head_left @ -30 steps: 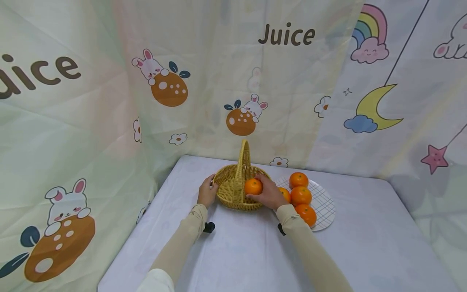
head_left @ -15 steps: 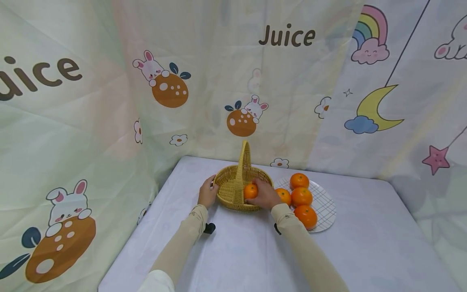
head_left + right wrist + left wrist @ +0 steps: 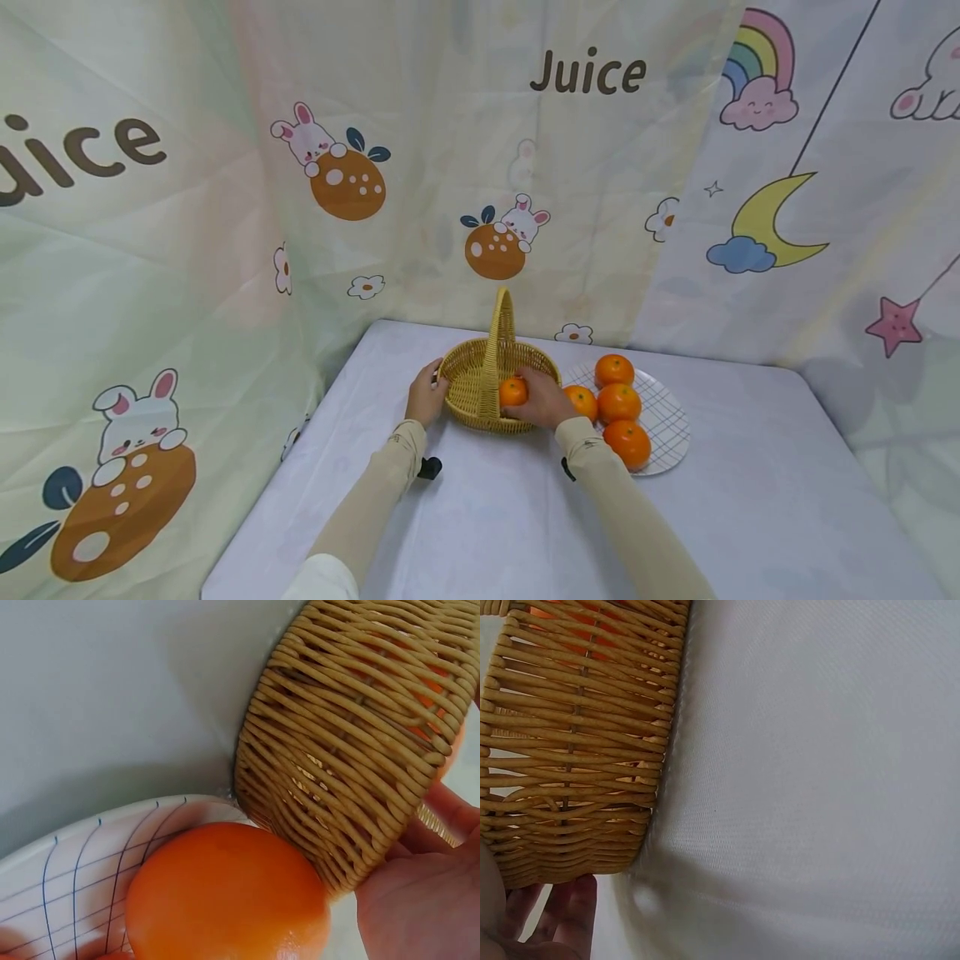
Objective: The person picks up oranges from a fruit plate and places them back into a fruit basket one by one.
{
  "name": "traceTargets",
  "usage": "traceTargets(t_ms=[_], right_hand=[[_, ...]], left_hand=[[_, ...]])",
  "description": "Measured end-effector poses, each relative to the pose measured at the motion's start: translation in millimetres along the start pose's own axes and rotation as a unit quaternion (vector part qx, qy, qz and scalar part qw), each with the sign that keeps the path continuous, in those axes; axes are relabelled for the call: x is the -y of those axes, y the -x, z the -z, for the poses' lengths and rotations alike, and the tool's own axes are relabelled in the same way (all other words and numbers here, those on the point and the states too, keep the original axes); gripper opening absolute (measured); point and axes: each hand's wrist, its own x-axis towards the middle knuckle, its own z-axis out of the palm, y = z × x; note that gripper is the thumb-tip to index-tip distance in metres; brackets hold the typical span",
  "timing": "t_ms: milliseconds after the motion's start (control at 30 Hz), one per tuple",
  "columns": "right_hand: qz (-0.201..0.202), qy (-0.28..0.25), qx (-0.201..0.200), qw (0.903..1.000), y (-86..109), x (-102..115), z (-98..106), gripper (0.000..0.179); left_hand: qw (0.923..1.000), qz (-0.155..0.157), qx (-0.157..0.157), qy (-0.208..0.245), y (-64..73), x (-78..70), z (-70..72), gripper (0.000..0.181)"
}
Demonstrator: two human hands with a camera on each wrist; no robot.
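A yellow wicker basket [image 3: 468,375] with an arched handle stands on the table. My left hand [image 3: 426,396] grips its left end; in the left wrist view the fingers [image 3: 574,911] reach along the outside of the weave. My right hand [image 3: 546,400] is over the right rim and holds an orange [image 3: 513,390] low inside the basket, just right of the handle. The right wrist view shows this orange partly through the weave, with the palm beside the rim. The left half of the basket has no fruit in it.
Right of the basket, a white plate [image 3: 667,425] with a blue grid bears several oranges [image 3: 618,403]. Its rim comes right up to the basket's base in the right wrist view. Printed cloth walls [image 3: 420,250] close off the white-covered table [image 3: 495,517] behind and at both sides.
My right hand has moved slightly left and lowered the orange deeper into the basket, then stayed there. The left hand keeps its grip on the basket.
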Motion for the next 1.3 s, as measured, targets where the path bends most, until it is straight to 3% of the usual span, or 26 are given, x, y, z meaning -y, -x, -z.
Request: traceTargets(t_ms=[267, 467, 667, 933, 1100, 1300], right_hand=[[-0.016, -0.067, 0.0, 0.9976, 7.4, -6.3, 11.4, 0.079], [-0.018, -0.117, -0.024, 0.9927, 12.8, -15.9, 29.0, 0.076], [-0.047, -0.107, -0.055, 0.9916, 15.5, -31.1, 52.5, 0.074], [-0.058, -0.1, -0.061, 0.9914, 24.4, -56.1, 78.7, 0.074], [-0.079, -0.079, -0.09, 0.9896, 33.8, -77.5, 88.9, 0.075], [-0.094, -0.096, -0.115, 0.9843, 51.3, -94.1, 92.1, 0.068]], left_hand=[[0.9999, 0.007, 0.008, -0.005, 2.6, 1.1, -2.6, 0.048], [0.9999, 0.007, 0.008, -0.002, -0.5, 2.6, -3.6, 0.047], [0.9994, -0.033, 0.002, -0.007, -2.9, -0.8, -2.6, 0.047], [0.9999, -0.011, 0.002, 0.006, -1.0, -0.8, -1.2, 0.046], [1.0, -0.008, 0.003, 0.001, -2.4, 1.1, 0.0, 0.046], [0.9998, -0.012, 0.011, -0.006, -2.1, 1.6, 4.2, 0.047]])
